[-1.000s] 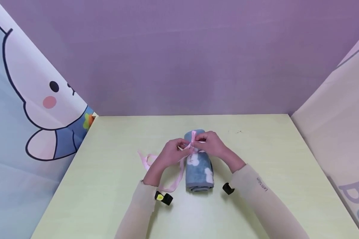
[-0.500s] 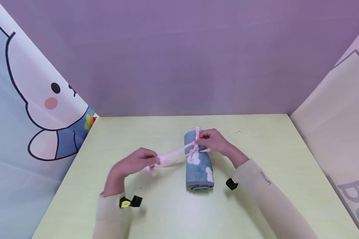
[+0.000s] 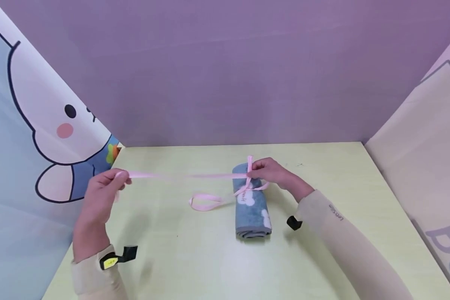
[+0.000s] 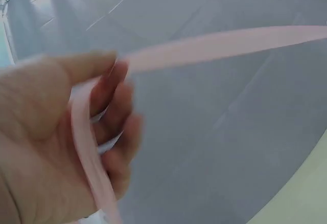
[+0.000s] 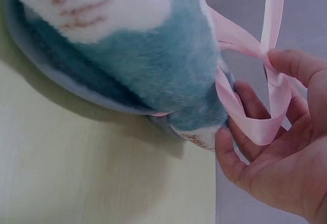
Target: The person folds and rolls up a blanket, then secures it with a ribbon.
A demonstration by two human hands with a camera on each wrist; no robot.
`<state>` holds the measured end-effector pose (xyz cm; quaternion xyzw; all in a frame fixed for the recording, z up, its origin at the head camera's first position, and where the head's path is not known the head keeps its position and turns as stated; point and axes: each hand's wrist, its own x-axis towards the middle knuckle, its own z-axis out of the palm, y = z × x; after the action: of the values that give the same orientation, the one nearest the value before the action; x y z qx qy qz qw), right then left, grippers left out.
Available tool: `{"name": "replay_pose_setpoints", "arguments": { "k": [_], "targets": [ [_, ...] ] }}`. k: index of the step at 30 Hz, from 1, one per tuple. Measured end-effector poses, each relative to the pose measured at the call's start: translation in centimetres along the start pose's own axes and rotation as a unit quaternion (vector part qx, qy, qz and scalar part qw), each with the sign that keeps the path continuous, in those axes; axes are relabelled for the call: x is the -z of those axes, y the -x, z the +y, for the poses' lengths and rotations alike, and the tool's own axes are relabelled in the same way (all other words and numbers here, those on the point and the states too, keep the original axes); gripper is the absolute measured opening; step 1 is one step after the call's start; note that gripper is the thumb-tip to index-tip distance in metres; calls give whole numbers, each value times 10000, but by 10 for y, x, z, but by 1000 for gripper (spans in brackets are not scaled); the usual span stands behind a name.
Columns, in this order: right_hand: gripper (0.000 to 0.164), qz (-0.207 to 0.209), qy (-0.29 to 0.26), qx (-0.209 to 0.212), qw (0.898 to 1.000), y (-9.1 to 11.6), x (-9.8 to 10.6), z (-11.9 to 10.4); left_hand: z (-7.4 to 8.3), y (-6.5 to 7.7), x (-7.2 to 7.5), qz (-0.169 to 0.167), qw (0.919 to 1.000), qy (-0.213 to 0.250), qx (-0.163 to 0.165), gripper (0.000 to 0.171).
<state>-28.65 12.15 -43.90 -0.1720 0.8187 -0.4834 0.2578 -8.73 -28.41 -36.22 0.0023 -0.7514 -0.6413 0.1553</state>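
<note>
A rolled blue towel [image 3: 252,216] with white cloud patches lies lengthwise on the table, a pink ribbon [image 3: 213,176] looped round its upper part. Far out to the left, my left hand [image 3: 103,191] pinches the ribbon between thumb and index finger; a loose length hangs across the palm [image 4: 92,157]. The stretch between the two hands is raised and nearly straight. Over the towel's far end, my right hand [image 3: 273,173] pinches the ribbon where it crosses, and a short end sticks up there. In the right wrist view a slack ribbon loop [image 5: 260,129] hangs beside the fingers.
Another ribbon loop [image 3: 206,202] lies left of the towel on the pale table [image 3: 217,266]. A purple wall panel [image 3: 240,83] rises behind the table. Printed curtains hang at the left [image 3: 18,166] and right [image 3: 420,146] sides. Black wrist camera mounts stick out from both cuffs.
My left hand has moved from the towel far to the left, drawing the ribbon out and up into a long stretch. My right hand stays at the towel, holding the crossing.
</note>
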Motion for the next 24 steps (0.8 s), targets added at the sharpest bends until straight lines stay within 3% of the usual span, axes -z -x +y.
{"name": "replay_pose_setpoints", "arguments": {
  "k": [2,3,5,8,11,16,20,24],
  "targets": [
    [17,-27,-50,-96,9999,-1,1,-2,3,1,-2,451,9978,421,231,19],
    [17,-56,-89,-131,9999,-1,1,-3,5,3,-4,470,9965,631,284,19],
    [19,-164,-117,-181,9996,-3,1,-5,9,7,-11,269,9946,981,191,21],
    [20,-383,-105,-191,9990,-6,2,-6,15,11,-24,-361,9910,1262,-254,24],
    [20,-622,-8,-213,9978,-10,4,-8,23,9,-39,-526,9884,1221,-730,24],
    [22,-857,160,-412,9953,-14,4,-17,43,4,-65,-247,9870,988,-1240,21],
    [22,-896,286,-647,9935,-13,4,-26,54,-1,-94,-533,9858,823,-1363,17],
    [21,-996,390,-696,9918,-14,3,-28,58,-6,-134,-831,9852,720,-1313,15]
  ]
}}
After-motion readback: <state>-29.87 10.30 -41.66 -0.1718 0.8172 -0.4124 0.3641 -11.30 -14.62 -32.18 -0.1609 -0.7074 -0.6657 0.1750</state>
